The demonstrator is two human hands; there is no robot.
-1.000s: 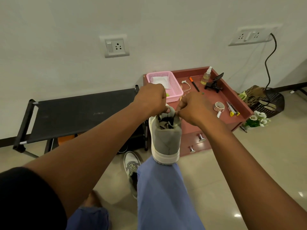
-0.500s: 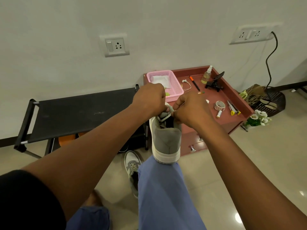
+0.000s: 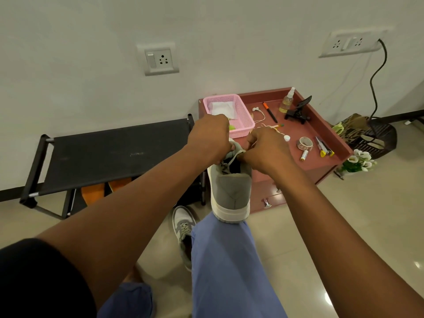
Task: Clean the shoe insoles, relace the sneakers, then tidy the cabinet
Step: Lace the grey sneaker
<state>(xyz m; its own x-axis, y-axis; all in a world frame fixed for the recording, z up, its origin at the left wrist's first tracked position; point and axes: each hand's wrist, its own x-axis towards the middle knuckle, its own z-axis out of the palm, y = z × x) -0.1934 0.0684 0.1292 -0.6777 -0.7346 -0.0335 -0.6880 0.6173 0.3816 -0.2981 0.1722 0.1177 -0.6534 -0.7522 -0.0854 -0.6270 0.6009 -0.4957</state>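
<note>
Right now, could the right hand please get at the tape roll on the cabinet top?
Probably yes: the tape roll lies uncovered just beyond the right hand, though that hand pinches the shoelace.

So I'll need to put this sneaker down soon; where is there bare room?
The black rack top is bare throughout. The cabinet top is crowded: pink basket, spray bottle, tape roll. Its near corner is bare.

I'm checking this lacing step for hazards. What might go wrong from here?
The sneaker balances heel-down on the raised knee, steadied only by the left hand and right hand at its lace; a hard tug may tip it off. The second sneaker lies beside the leg, easily stepped on when standing.
</note>
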